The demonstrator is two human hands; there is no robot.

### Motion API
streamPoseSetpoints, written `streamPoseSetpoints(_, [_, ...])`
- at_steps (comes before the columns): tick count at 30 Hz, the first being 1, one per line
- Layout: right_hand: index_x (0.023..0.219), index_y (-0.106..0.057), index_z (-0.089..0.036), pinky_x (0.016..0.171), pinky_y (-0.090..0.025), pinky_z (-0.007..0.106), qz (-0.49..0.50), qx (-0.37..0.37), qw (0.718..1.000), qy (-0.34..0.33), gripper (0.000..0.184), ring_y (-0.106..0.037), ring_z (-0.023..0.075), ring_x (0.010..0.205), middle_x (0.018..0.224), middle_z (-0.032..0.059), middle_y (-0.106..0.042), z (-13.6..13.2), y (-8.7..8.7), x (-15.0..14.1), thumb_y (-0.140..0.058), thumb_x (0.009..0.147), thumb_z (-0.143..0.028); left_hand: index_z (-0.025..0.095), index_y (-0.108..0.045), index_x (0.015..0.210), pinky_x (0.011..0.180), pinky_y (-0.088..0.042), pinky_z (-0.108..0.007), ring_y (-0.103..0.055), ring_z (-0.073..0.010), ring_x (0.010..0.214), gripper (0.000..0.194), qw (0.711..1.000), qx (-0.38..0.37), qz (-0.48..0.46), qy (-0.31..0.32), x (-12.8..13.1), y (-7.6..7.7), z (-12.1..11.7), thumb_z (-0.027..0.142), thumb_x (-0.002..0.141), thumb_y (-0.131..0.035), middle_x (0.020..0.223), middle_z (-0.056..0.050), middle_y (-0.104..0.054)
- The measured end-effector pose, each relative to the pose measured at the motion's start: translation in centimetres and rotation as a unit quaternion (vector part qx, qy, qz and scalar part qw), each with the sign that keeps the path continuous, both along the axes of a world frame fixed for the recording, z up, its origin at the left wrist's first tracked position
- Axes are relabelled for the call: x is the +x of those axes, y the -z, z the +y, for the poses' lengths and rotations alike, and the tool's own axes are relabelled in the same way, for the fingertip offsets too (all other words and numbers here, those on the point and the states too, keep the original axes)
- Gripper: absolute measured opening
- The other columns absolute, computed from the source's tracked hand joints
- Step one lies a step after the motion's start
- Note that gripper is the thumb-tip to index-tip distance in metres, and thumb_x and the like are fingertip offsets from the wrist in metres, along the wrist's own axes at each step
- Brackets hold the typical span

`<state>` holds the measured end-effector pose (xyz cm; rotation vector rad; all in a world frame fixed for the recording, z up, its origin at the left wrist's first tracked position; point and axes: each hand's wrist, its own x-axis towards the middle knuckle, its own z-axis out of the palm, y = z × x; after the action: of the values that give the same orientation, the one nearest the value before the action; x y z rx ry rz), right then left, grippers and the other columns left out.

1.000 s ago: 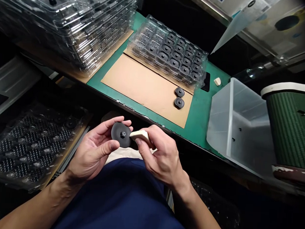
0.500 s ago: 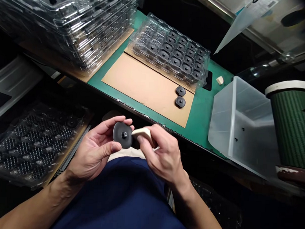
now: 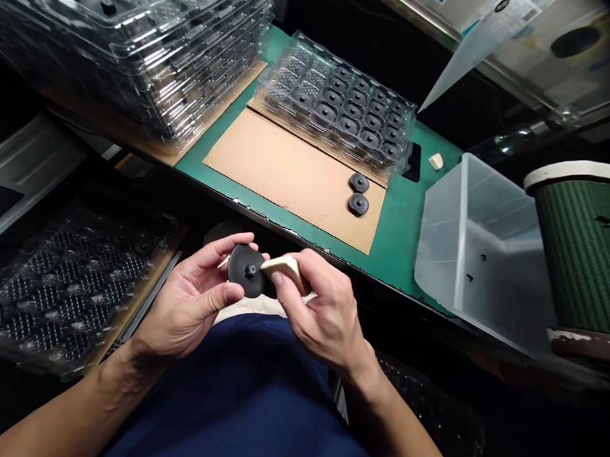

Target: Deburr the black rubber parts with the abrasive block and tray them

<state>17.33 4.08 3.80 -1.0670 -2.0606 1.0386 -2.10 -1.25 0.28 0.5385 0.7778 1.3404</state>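
Observation:
In my left hand [image 3: 190, 301] I hold a dark round disc with a short central stem [image 3: 240, 271] by its rim, its stem side facing me. My right hand [image 3: 322, 306] is closed around a cream-coloured block [image 3: 286, 268], perhaps a sanding or polishing pad. The block's narrow end touches the disc, or lies very close to it, beside the stem. Two similar dark parts [image 3: 358, 204] lie one in front of the other on a cardboard sheet [image 3: 281, 174] on the green bench.
Behind the cardboard stands a clear plastic tray [image 3: 334, 103] filled partly with dark parts. Stacked clear trays [image 3: 155, 70] rise at left; another tray [image 3: 67, 293] sits lower left. A translucent bin [image 3: 445, 240], a small cream piece [image 3: 436, 162] and a green ribbed drum [image 3: 578, 265] are at right.
Both hands keep their grips, and the disc and block have shifted only slightly. The view has turned a little, moving the bench things slightly left.

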Motion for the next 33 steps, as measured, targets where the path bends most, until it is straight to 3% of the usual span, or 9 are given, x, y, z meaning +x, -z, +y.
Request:
streamPoseSetpoints(3, [0.098, -0.069, -0.014, 0.063, -0.037, 0.027, 0.023, -0.054, 0.996, -0.065, 0.015, -0.046, 0.0106, 0.067, 0.080, -0.0006, -0.054, 0.4, 0.1, 0.2, -0.059, 0.105, -0.023, 0.023, -0.070, 0.140, 0.100, -0.057, -0.020, -0.069, -0.0194, 0.114, 0.044, 0.999, -0.025, -0.018, 0.015, -0.2, 0.0, -0.2, 0.024, 0.097, -0.079, 0.126, -0.009, -0.072])
streamPoseSetpoints(9, [0.119, -0.069, -0.017, 0.081, -0.044, 0.029, -0.036, 0.098, 0.994, -0.028, 0.017, -0.056, 0.0156, 0.092, 0.106, 0.0045, -0.063, 1.0, 1.2, 0.2, -0.056, 0.108, -0.019, 0.019, -0.074, 0.134, 0.093, -0.061, -0.024, -0.072, -0.0214, 0.106, 0.037, 0.994, -0.097, -0.033, 0.026, -0.3, 0.1, -0.3, 0.035, 0.101, -0.074, 0.122, -0.013, -0.074])
streamPoseSetpoints(11, [0.115, -0.069, -0.017, 0.078, -0.043, 0.029, -0.044, 0.093, 0.994, -0.037, 0.016, -0.055, 0.0148, 0.086, 0.100, 0.0035, -0.062, 0.9, 1.1, 0.2, -0.056, 0.107, -0.018, 0.018, -0.074, 0.134, 0.091, -0.062, -0.024, -0.072, -0.0208, 0.103, 0.037, 0.994, -0.104, -0.029, 0.008, -0.3, 0.2, -0.1, 0.034, 0.101, -0.074, 0.121, -0.013, -0.074])
streamPoseSetpoints(15, [0.093, -0.067, -0.016, 0.063, -0.035, 0.028, -0.044, 0.003, 0.997, -0.062, 0.015, -0.045, 0.0106, 0.066, 0.078, -0.0014, -0.052, 0.4, 0.4, 0.3, -0.060, 0.104, -0.022, 0.016, -0.074, 0.133, 0.091, -0.062, -0.024, -0.072, -0.0210, 0.104, 0.035, 0.994, -0.106, -0.029, -0.008, -0.2, 0.2, -0.1, 0.034, 0.103, -0.071, 0.120, -0.014, -0.074])
streamPoseSetpoints(20, [0.096, -0.066, -0.017, 0.071, -0.035, 0.028, -0.076, 0.072, 0.994, 0.013, 0.013, -0.047, 0.0121, 0.075, 0.085, 0.0002, -0.055, 0.1, 0.4, 0.2, -0.057, 0.105, -0.021, 0.016, -0.075, 0.132, 0.089, -0.064, -0.028, -0.075, -0.0245, 0.098, 0.036, 0.994, -0.102, -0.026, 0.002, -0.2, 0.1, 0.0, 0.036, 0.103, -0.070, 0.117, -0.014, -0.075])
streamPoseSetpoints(24, [0.085, -0.061, -0.016, 0.063, -0.033, 0.027, -0.038, -0.019, 0.998, -0.054, 0.019, -0.042, 0.0097, 0.065, 0.075, -0.0022, -0.049, 0.0, 0.4, 0.2, -0.059, 0.103, -0.023, 0.016, -0.075, 0.132, 0.095, -0.060, -0.023, -0.072, -0.0209, 0.106, 0.035, 0.993, -0.112, -0.020, -0.022, -0.1, 0.0, 0.1, 0.035, 0.103, -0.070, 0.119, -0.013, -0.075])
streamPoseSetpoints(29, [0.090, -0.063, -0.015, 0.065, -0.033, 0.027, -0.049, 0.030, 0.998, 0.018, 0.018, -0.043, 0.0103, 0.068, 0.079, -0.0016, -0.051, -0.1, 0.3, -0.2, -0.058, 0.104, -0.024, 0.016, -0.076, 0.129, 0.091, -0.061, -0.021, -0.072, -0.0190, 0.102, 0.032, 0.995, -0.101, -0.006, -0.025, 0.4, -0.1, 0.1, 0.032, 0.102, -0.072, 0.119, -0.012, -0.075])
streamPoseSetpoints(33, [0.086, -0.061, -0.015, 0.059, -0.032, 0.028, 0.000, -0.105, 0.993, -0.062, 0.023, -0.043, 0.0104, 0.064, 0.074, -0.0020, -0.051, -0.5, -0.2, -0.6, -0.056, 0.105, -0.027, 0.022, -0.075, 0.131, 0.094, -0.060, -0.020, -0.072, -0.0184, 0.106, 0.030, 0.995, -0.090, -0.017, -0.044, 0.6, -0.3, -0.1, 0.031, 0.102, -0.072, 0.121, -0.009, -0.076])
